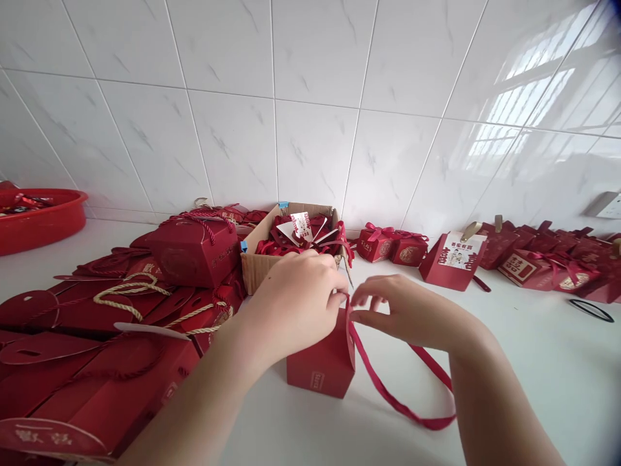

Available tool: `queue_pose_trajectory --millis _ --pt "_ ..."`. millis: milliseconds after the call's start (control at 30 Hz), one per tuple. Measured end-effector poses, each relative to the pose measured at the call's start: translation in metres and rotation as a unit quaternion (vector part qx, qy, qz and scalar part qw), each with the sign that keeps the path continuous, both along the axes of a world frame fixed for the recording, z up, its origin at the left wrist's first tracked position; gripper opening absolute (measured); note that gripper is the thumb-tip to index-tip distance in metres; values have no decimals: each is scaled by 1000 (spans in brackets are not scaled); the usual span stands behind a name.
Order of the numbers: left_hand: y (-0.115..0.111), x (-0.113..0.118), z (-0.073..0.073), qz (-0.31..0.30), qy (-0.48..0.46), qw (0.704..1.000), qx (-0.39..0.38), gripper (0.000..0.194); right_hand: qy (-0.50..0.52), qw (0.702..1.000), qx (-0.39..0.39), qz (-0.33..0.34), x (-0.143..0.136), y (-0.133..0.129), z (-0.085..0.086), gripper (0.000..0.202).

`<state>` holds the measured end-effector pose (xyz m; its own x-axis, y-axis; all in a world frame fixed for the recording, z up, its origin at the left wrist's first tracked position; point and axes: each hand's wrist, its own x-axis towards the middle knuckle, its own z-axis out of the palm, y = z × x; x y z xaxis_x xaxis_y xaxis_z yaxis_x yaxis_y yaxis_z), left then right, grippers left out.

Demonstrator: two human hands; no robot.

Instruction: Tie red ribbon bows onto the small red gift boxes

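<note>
A small dark-red gift box [321, 362] stands upright on the white surface, its side printed with a pale label. Over its top my left hand [303, 301] is closed, pinching a red ribbon [388, 395] between thumb and fingers. My right hand [395, 307] comes in from the other side, with its thumb and fingertips closing on the same ribbon beside the box's top edge. The ribbon's long end loops down onto the surface and passes near my right wrist. My left hand hides the box's upper left part.
Stacked red gift boxes [145, 362] with cords fill the left. Behind stands an open cardboard box [255, 272] holding ribbons and cards. Ribboned boxes [410, 251], a tagged box [449, 275] and a black loop [590, 310] lie to the right. A red basin [39, 226] is far left, before a tiled wall.
</note>
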<state>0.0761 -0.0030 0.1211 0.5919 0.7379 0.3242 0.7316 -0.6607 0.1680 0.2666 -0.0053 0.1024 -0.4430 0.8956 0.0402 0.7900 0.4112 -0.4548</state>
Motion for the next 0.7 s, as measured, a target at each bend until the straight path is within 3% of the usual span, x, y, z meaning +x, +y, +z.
queue_pose_trajectory --millis 133,333,467,633,700 --pt "-4 1 5 8 -81 995 65 26 115 991 43 58 -6 -2 6 23" --pt "-14 -2 9 -69 -216 970 87 18 267 958 -21 101 -2 -7 17 11" --pt "-20 -4 14 -81 -274 954 94 16 342 925 -57 155 9 -9 20 12" --pt "-24 -4 17 -105 -284 953 36 17 412 903 -25 119 9 -23 21 12" --pt "-22 -6 16 -62 -249 966 7 20 438 895 13 87 7 -31 22 12"
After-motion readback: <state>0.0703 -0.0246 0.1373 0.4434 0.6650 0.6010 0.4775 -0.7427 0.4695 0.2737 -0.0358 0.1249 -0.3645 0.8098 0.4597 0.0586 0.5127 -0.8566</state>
